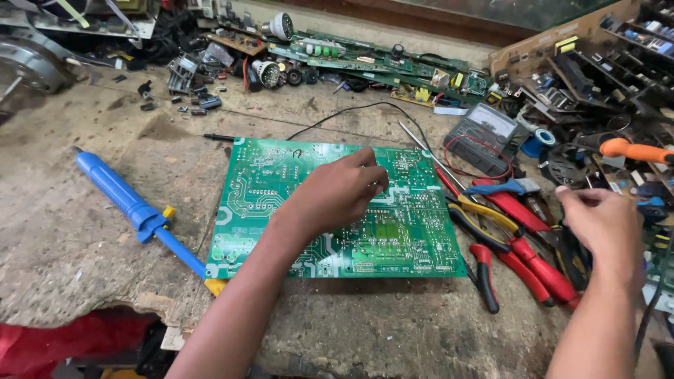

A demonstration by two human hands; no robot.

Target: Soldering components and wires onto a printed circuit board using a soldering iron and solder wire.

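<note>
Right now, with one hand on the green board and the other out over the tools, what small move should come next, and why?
Probably the right hand drops onto a tool: it hovers open above the red-handled pliers, holding nothing, while the left hand already rests fingertips on the green circuit board, steadying it.

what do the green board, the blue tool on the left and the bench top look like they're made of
Green circuit board: looks like rigid laminate with glossy green coating and pale, likely metal, traces. Left hand rests on it.
Blue desoldering pump: seems moulded plastic, smooth sheen, yellow button.
Bench top: matt, gritty grey, chipped front edge; possibly concrete or worn wood.
</note>
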